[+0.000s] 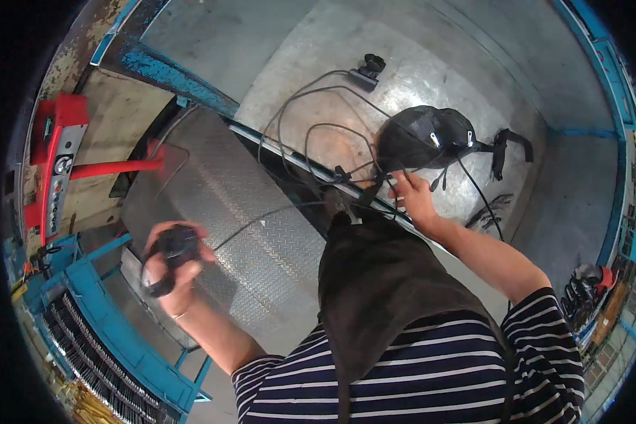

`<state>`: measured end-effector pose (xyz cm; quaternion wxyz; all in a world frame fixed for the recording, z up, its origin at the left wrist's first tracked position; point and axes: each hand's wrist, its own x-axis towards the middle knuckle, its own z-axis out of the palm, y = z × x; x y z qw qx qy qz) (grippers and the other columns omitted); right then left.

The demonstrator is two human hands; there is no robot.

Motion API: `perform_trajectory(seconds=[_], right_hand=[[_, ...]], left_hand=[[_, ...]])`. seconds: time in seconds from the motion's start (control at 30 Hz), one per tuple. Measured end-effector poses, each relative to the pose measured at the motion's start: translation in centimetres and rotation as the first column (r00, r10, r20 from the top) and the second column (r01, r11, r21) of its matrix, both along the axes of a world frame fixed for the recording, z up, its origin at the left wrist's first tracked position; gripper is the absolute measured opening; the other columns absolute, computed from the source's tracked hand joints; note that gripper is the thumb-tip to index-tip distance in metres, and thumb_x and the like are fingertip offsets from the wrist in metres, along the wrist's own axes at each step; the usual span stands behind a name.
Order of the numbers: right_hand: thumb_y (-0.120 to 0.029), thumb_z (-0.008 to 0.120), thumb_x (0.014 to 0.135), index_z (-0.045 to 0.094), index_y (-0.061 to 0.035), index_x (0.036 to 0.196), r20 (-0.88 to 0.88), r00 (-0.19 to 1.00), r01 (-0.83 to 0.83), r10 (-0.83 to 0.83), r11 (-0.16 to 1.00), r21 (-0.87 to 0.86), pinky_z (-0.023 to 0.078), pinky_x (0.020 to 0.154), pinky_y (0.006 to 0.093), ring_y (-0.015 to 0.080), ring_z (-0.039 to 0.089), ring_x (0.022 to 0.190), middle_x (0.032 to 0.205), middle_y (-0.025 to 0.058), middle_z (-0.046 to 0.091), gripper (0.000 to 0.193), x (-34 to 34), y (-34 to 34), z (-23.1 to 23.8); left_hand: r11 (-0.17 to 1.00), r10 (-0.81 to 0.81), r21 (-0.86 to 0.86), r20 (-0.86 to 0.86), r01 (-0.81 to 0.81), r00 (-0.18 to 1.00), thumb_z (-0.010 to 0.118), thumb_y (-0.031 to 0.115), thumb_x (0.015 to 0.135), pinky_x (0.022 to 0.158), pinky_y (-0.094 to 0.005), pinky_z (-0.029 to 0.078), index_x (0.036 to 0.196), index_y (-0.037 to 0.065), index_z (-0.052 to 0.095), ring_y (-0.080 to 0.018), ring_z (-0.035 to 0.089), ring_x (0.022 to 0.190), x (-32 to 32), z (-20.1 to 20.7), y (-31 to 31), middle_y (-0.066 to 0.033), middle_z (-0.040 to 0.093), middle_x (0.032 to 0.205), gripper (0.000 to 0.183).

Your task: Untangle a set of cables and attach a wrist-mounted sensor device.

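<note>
My left hand [171, 279] is wrapped round a black device [178, 244], blurred by motion; its exact kind I cannot tell. A black cable [261, 213] runs from near it toward my lap. My right hand [415, 199] is closed, its fingertips pinching something dark among the cables at the near side of a black zippered bag [425, 136]. What they grip is partly hidden. Looped cables [309, 134] spread left of the bag on a metal bench [283, 92]. A second small black device [367, 72] lies beyond them.
A black strap [502, 152] extends from the bag's right side. To the left stand a red machine [60, 162] with a control panel and a ridged metal plate [261, 268]. A blue rack [120, 332] holds dark rod-like pieces at the lower left. Metal walls enclose the bench's right side.
</note>
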<state>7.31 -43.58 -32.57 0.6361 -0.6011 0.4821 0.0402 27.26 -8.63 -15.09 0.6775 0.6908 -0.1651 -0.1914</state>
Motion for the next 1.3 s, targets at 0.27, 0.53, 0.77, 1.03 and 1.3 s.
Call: perform_trajectory(seconds=[0.27,0.53,0.77,1.03,1.3], right_hand=[[-0.022,0.051,0.093,0.057,0.0037,0.111,0.077,0.972,-0.223,0.222,0.975,-0.004,0.046,0.055,0.0240,0.0115,0.056,0.066,0.081,0.0035,0.058,0.032,2.9,-0.2,6.9],[-0.006,0.049,0.086,0.051,0.0050,0.114,0.081,0.988,-0.138,0.133,0.989,0.054,0.050,0.056,0.0305,0.0185,0.060,0.064,0.074,0.0098,0.058,0.030,2.2,-0.5,3.8],[-0.001,0.046,0.083,0.044,0.0054,0.123,0.029,1.000,-0.021,0.009,0.889,0.457,0.053,0.063,0.0373,0.0260,0.064,0.072,0.086,0.0172,0.061,0.041,2.2,-1.9,7.3],[0.000,0.065,0.071,0.052,0.0047,0.115,0.008,0.906,-0.392,0.423,0.833,0.391,0.055,0.052,0.0341,0.0235,0.064,0.064,0.082,0.0119,0.057,0.046,1.5,-1.6,7.5],[-0.037,0.086,0.053,0.052,0.0018,0.119,-0.274,0.665,-0.738,0.695,0.553,-0.387,0.048,0.082,0.0410,0.0371,0.060,0.093,0.095,0.0270,0.061,0.083,-1.2,0.4,5.6]], left_hand=[[0.976,0.215,-0.092,0.305,-0.196,0.928,0.082,0.038,0.059,0.052,-0.0254,0.044,0.118,-0.002,0.048,-0.0178,0.056,0.061,2.0,9.0,4.4,-0.0157,0.058,0.105,0.079],[0.838,-0.040,-0.544,-0.012,0.027,0.999,0.074,0.011,0.071,0.073,-0.0309,0.043,0.130,-0.006,0.034,-0.0239,0.053,0.079,1.3,12.1,3.3,-0.0215,0.046,0.117,0.073],[0.958,-0.144,0.101,-0.638,0.268,0.757,0.072,0.008,0.071,0.049,-0.0273,0.045,0.119,0.000,0.049,-0.0146,0.056,0.056,-5.1,-5.7,-6.9,-0.0113,0.064,0.080,0.053],[0.793,-0.429,0.085,-0.624,0.603,0.653,0.072,0.001,0.072,0.047,-0.0240,0.042,0.128,0.001,0.041,-0.0104,0.051,0.054,-13.3,-20.9,-16.0,-0.0062,0.057,0.083,0.064],[0.843,-0.533,-0.378,-0.688,0.383,0.493,0.060,-0.012,0.071,0.058,-0.0277,0.048,0.128,0.007,0.041,-0.0143,0.058,0.069,-14.2,-22.9,-18.7,-0.0052,0.059,0.083,0.063]])
